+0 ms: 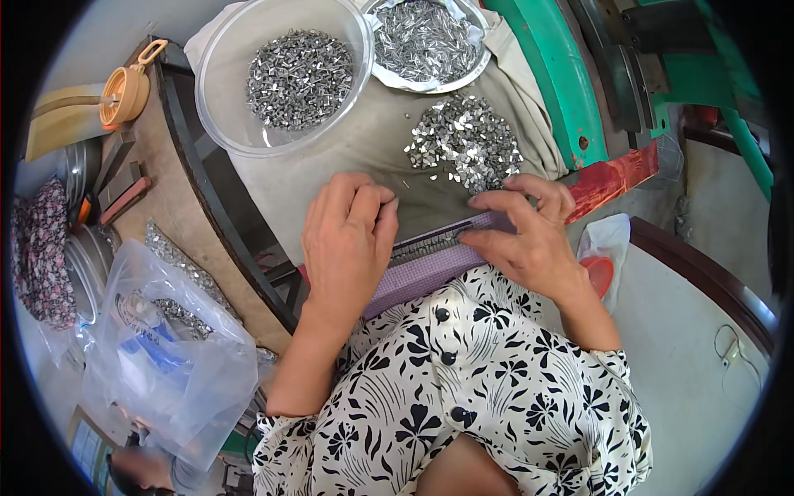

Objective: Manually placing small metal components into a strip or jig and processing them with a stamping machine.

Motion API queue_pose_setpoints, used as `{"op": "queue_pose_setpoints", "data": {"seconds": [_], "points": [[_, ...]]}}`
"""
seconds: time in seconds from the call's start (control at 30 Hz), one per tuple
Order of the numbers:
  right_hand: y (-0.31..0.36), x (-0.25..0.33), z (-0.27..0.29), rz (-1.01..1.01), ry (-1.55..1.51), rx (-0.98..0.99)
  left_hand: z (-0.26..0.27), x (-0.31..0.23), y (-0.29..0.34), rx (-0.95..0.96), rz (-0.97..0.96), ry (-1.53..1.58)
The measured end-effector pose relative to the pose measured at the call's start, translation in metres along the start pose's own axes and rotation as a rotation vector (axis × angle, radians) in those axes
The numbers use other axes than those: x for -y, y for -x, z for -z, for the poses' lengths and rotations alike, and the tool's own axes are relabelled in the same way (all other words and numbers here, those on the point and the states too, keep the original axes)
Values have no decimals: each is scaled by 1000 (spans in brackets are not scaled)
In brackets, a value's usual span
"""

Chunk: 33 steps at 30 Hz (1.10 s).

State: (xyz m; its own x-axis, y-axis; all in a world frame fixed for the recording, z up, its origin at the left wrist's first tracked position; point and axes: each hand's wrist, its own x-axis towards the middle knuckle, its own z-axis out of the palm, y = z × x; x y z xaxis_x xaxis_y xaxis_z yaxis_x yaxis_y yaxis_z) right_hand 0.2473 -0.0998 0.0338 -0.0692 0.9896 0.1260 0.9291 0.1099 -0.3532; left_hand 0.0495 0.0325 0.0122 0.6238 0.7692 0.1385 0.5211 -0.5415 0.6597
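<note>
A narrow dark rail with a row of small metal pieces along it lies on a purple checked cloth close to my body. By its left end, my left hand has its fingers curled and pressed together; whatever they hold, if anything, is hidden. At the right end is my right hand, thumb tip at the metal row, forefinger held apart from the thumb. Just beyond that hand, a loose heap of small flat shiny metal pieces is spread on a grey-green cloth.
A clear plastic basin holds small metal pieces at the back left; beside it a round metal dish holds thin shiny ones. Green machine frame stands right. Plastic bag, wooden bench and orange cup are left; a person is lower left.
</note>
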Motion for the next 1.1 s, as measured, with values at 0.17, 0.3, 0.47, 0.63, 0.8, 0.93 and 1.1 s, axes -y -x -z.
{"op": "queue_pose_setpoints", "data": {"seconds": [0.17, 0.3, 0.47, 0.63, 0.8, 0.93, 1.1], "points": [[-6, 2, -6, -6, -10, -14, 6, -3, 17, 2, 6, 20], [-10, -2, -1, -62, -67, -35, 6, -8, 25, -12, -4, 45], [-38, -14, -5, -28, -54, -154, -1, -13, 34, -1, 4, 114], [-65, -19, -18, 36, -62, -101, -11, -21, 32, 50, -90, 142], [-69, -15, -23, 12, -93, -102, -27, -25, 31, 82, -153, 147], [-53, -24, -10, -17, -211, -98, -36, -27, 31, 96, -194, 102], [-19, -25, 4, -68, -248, -58, -39, -28, 32, 50, -144, 82]]}}
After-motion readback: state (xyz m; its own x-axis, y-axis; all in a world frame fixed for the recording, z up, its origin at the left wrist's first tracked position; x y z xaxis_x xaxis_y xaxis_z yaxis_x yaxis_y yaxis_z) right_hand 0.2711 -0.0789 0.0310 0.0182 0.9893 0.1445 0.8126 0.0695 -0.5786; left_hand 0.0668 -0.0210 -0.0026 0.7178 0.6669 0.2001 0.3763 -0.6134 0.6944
